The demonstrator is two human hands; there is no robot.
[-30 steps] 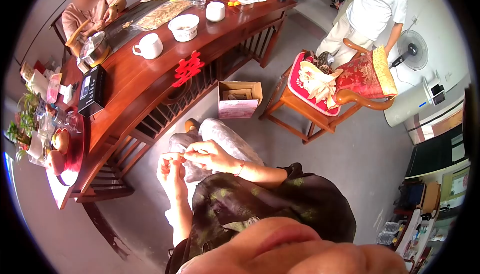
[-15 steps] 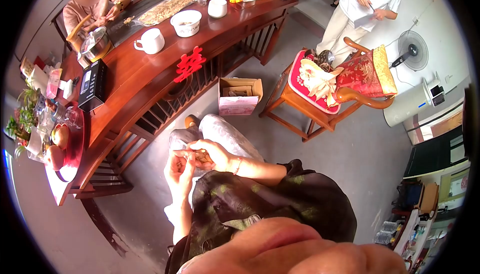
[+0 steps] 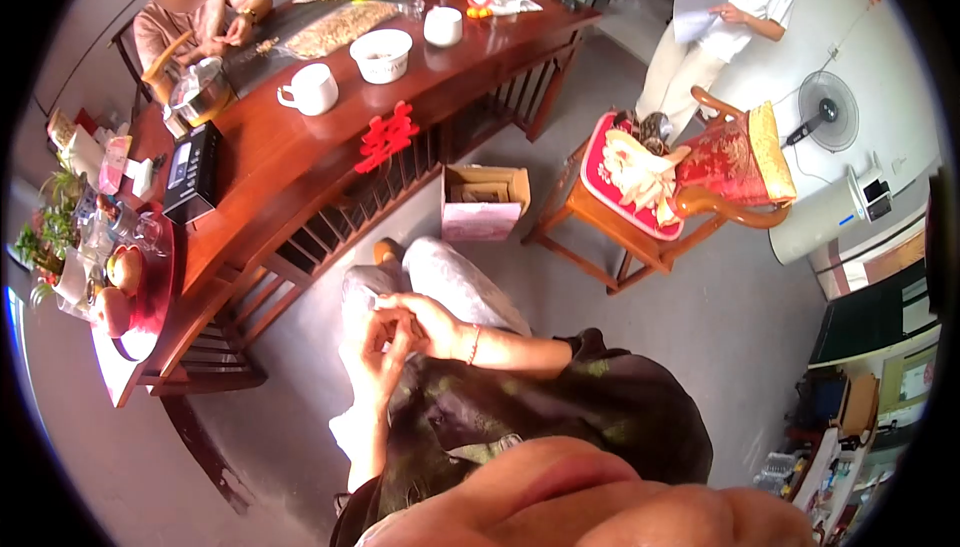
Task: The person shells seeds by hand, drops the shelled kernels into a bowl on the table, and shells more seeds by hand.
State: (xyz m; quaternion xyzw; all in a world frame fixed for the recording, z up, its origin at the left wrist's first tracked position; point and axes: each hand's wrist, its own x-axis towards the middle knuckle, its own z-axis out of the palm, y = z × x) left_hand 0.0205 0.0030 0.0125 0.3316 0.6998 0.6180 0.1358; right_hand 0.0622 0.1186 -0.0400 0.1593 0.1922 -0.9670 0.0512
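My left hand (image 3: 385,347) and my right hand (image 3: 437,327) meet over my lap, above my light patterned trousers (image 3: 465,282). The fingers of my left hand are pinched together against those of my right. My right hand is curled, with a thin bracelet at its wrist. Whatever lies between the fingers is too small and hidden to make out. The carton (image 3: 485,217) on the floor stands beyond my knees, with brownish pieces inside.
A curved wooden table (image 3: 255,172) bears a white mug (image 3: 312,90), a white tub (image 3: 381,55), a black box (image 3: 192,172) and a bag of tan pieces (image 3: 340,29). One person sits behind it. Another stands with paper (image 3: 698,17) behind a wooden chair (image 3: 625,222).
My hands have drawn closer together, and the tan pieces seen in my right palm are now hidden. The standing person has raised the paper. The view has shifted slightly.
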